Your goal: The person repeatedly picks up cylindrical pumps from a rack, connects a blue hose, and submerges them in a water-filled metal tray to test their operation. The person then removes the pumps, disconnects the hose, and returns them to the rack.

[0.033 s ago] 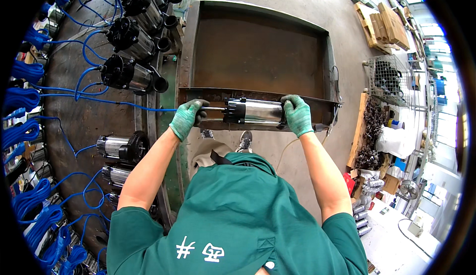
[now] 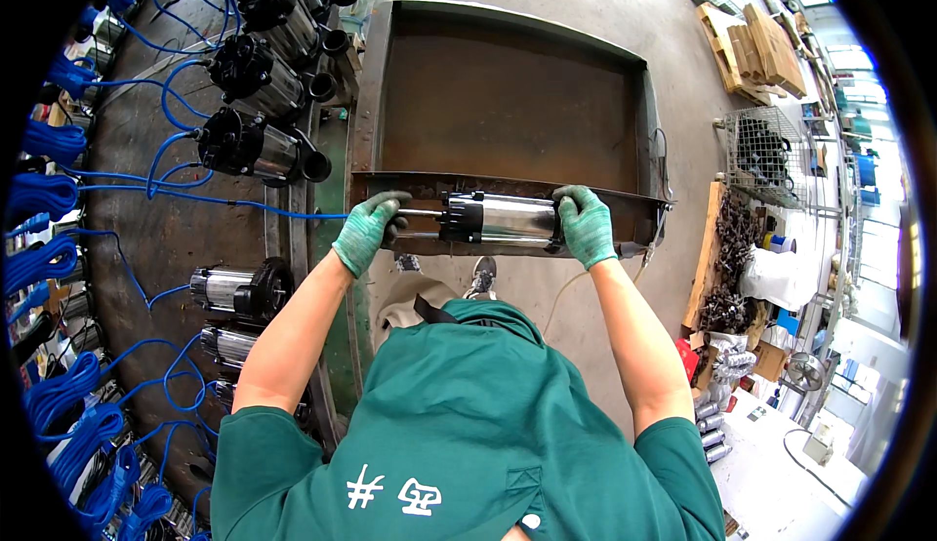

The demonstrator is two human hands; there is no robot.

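Note:
A submersible pump [image 2: 512, 220] with a shiny metal barrel and a black head lies on its side over the near ledge of a metal trough [image 2: 375, 102]. My right hand [image 2: 588, 224], in a green glove, is closed around the pump's right end. In a matching glove, my left hand [image 2: 369, 225] is closed on the metal rods [image 2: 422, 213] that stick out from the black head. A blue cable [image 2: 293, 215] runs in from the left up to this hand; its end is hidden by the fingers.
Several similar pumps [image 2: 256, 148] stand on the dark workbench [image 2: 146, 204] to the left, and more lie nearer. Coiled blue cables [image 2: 44, 260] line its far side. Rightward are a wire cage [image 2: 766, 146], a crate of dark parts [image 2: 730, 258] and a white table [image 2: 771, 453].

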